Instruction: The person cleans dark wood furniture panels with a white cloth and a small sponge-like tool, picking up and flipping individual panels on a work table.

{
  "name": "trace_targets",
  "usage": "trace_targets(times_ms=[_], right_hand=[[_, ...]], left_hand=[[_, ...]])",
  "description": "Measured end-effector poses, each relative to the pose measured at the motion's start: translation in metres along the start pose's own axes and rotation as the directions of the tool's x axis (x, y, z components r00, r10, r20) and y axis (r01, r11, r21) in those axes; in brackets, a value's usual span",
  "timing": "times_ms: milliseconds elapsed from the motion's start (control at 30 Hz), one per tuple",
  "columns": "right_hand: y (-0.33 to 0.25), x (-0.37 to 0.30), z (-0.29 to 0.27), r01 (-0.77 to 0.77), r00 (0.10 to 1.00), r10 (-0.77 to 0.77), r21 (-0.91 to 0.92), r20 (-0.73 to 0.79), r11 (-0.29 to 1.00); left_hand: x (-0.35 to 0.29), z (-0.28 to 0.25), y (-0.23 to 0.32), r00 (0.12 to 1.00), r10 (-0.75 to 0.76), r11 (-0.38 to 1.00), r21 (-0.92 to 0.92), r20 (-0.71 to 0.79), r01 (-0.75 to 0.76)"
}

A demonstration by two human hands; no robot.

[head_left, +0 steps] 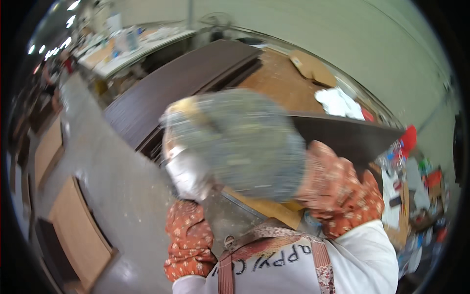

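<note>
A large grey-blue shape at the end of my right patterned orange sleeve looks like my right hand (240,144) in a glove, close up and smeared by motion. Its fingers cannot be made out. Beside its left end is my left hand (188,171), in a whitish, silvery covering above the other orange sleeve; its fingers are blurred too. A pale yellowish patch (185,109) shows at the upper left of the grey-blue shape; its kind is unclear. Behind the hands, a dark brown board (347,134) lies partly hidden.
Stacked dark boards (181,83) lie beyond my hands, beside a brown work surface (279,78) with a cardboard piece (311,68) and white cloth (338,102). More boards (78,230) stand at the left. A cluttered white table (142,51) is at the back; mixed items (426,196) crowd the right.
</note>
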State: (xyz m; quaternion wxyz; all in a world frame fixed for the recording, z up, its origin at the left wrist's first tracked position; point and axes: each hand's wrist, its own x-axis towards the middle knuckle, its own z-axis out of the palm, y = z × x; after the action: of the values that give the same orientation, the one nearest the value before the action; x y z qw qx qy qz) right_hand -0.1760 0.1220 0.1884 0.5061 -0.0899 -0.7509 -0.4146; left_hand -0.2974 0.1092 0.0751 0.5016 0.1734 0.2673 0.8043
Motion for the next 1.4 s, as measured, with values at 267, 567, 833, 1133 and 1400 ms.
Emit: trace_targets(times_ms=[267, 567, 833, 1133, 1400], right_hand=[[0.077, -0.037, -0.089, -0.052, 0.941, 0.05, -0.006, 0.336, 0.999], [0.242, -0.205, -0.337, -0.419, 0.616, 0.758, -0.726, 0.213, 0.545], [0.294, -0.185, -0.268, -0.642, 0.367, 0.863, -0.576, 0.348, 0.505], [0.302, -0.211, -0.262, -0.51, 0.587, 0.697, -0.481, 0.411, 0.713], [0.284, -0.191, -0.251, -0.759, 0.631, 0.759, -0.075, 0.161, 0.647]], left_hand=[[0.012, -0.017, 0.009, 0.881, -0.044, 0.982, -0.14, 0.471, 0.124], [-0.014, 0.011, 0.018, 0.862, 0.345, 0.921, 0.043, 0.371, -0.387], [-0.025, 0.037, 0.025, 0.675, 0.187, 0.846, 0.232, 0.714, -0.48], [-0.042, 0.161, 0.043, 0.377, -0.104, -0.265, 0.339, 0.921, -0.903], [-0.086, 0.269, -0.081, 0.194, -0.303, -0.353, 0.079, 0.933, -0.932]])
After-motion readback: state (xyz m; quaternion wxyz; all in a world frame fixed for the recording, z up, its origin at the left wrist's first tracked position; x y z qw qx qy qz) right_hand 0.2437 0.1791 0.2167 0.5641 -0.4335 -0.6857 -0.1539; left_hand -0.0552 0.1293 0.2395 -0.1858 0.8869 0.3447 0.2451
